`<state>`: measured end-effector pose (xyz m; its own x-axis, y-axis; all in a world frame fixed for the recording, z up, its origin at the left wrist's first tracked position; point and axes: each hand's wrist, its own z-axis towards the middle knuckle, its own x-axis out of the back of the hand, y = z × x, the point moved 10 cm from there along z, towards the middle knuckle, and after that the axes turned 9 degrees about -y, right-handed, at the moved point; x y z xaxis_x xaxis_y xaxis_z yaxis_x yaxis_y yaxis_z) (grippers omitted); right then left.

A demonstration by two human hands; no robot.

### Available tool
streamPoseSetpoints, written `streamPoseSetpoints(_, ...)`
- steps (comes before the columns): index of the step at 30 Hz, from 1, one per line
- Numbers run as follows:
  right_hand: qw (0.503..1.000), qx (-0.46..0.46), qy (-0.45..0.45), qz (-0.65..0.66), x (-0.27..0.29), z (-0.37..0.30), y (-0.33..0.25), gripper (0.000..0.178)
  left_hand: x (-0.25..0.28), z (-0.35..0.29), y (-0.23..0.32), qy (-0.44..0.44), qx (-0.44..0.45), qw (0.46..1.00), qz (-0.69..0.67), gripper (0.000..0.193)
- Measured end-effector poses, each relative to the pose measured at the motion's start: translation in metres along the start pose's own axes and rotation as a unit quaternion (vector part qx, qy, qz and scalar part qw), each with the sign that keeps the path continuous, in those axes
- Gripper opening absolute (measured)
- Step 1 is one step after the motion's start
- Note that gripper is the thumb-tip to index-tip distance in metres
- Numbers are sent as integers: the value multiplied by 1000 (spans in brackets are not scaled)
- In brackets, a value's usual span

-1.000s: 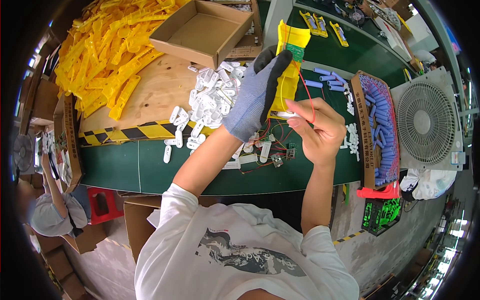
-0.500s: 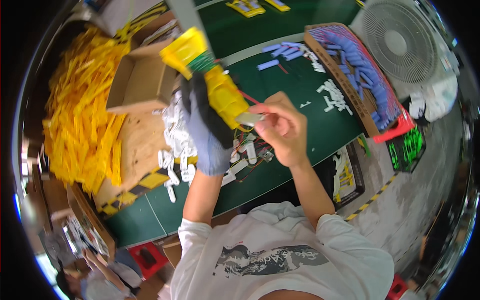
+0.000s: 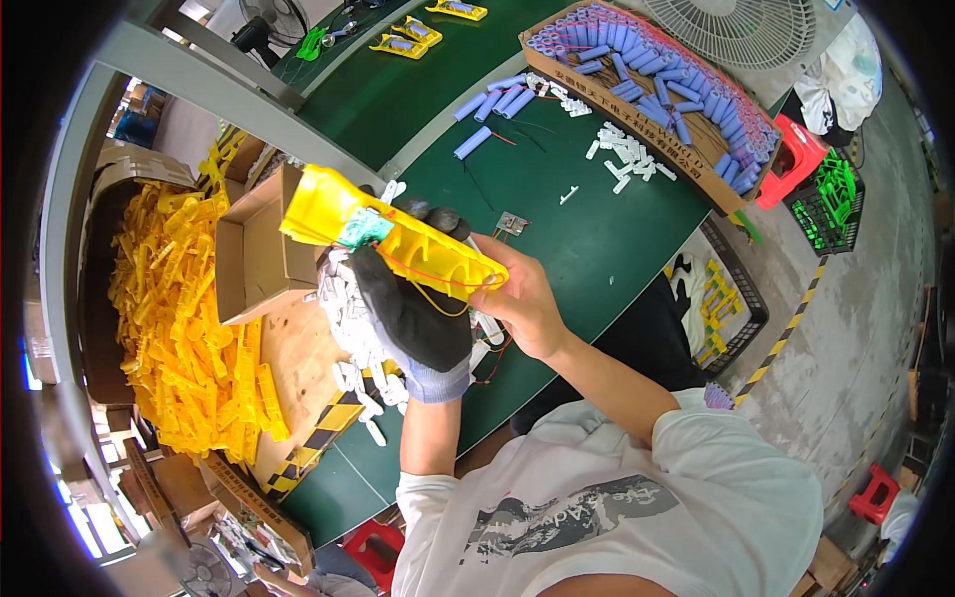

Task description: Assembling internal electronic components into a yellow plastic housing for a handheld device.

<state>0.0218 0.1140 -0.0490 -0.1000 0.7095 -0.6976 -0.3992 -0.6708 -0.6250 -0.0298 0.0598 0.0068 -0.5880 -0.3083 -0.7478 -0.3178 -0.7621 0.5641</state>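
Observation:
My left hand (image 3: 413, 323), in a grey glove with black coating, is closed around a long yellow plastic casing (image 3: 428, 254), tilted down to the right. A small green circuit board (image 3: 364, 229) sits partway along it, and a red wire runs along its open side. At the casing's lower right end, my bare right hand (image 3: 527, 306) grips it with thumb and fingers; any small piece between them is hidden. Under my left hand lies a heap of white plastic parts (image 3: 343, 298). A small metallic plate with wires (image 3: 511, 223) rests on the table beyond my right hand.
A large pile of yellow casings (image 3: 189, 328) and an open cardboard box (image 3: 261, 249) stand left on the green table (image 3: 597, 254). Blue cylindrical cells (image 3: 487, 104) and white clips (image 3: 627, 154) lie farther back. A carton of cells (image 3: 637, 124) and a fan (image 3: 741, 30) are at right.
The casing has turned so its open side with the wire shows more. A pale flat piece seen in my right fingers is no longer visible. The whole view has shifted.

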Motion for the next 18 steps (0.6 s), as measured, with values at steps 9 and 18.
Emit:
streamPoseSetpoints(9,993,52,-95,-42,-8,-14,-21,59,5,-21,14,34,-48,805,591,34)
streamPoseSetpoints(18,994,-80,-8,-71,19,-23,-2,40,37,0,-12,132,85,972,177,30)
